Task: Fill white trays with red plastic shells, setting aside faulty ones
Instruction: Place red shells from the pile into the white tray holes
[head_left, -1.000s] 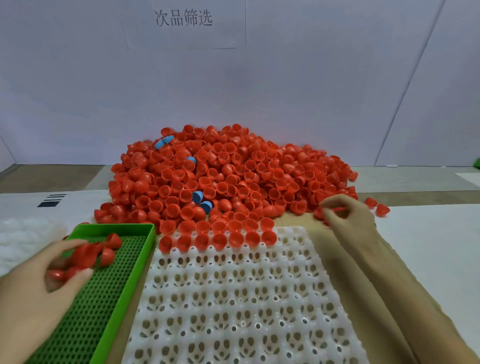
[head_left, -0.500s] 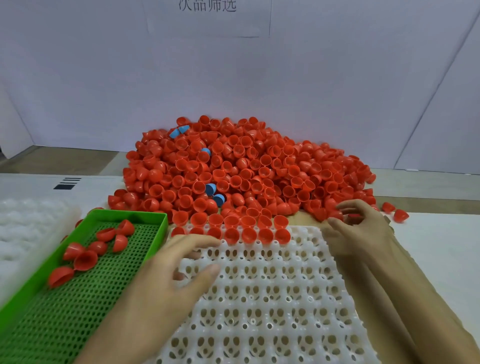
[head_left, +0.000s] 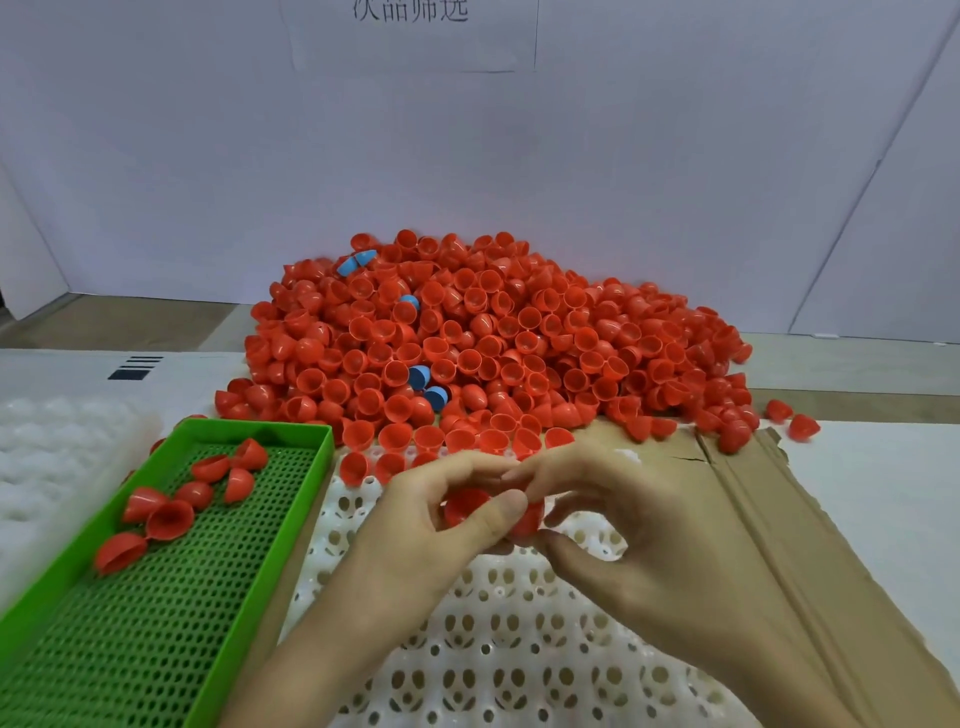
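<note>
Red shells (head_left: 466, 506) held: two | left hand (head_left: 415, 530) fingers grip one, right hand (head_left: 623, 519) fingers the other | green tray (head_left: 260, 425): seven

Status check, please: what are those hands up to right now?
Left hand and right hand both pinching red shells over white tray. Tray mostly unfilled. Rejects in green tray, nothing blocking.

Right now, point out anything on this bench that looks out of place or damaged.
A few blue shells sit mixed into the red pile, odd among one colour. Two stray red shells lie right of the pile, apart from it. The cardboard is torn near its far edge.
</note>
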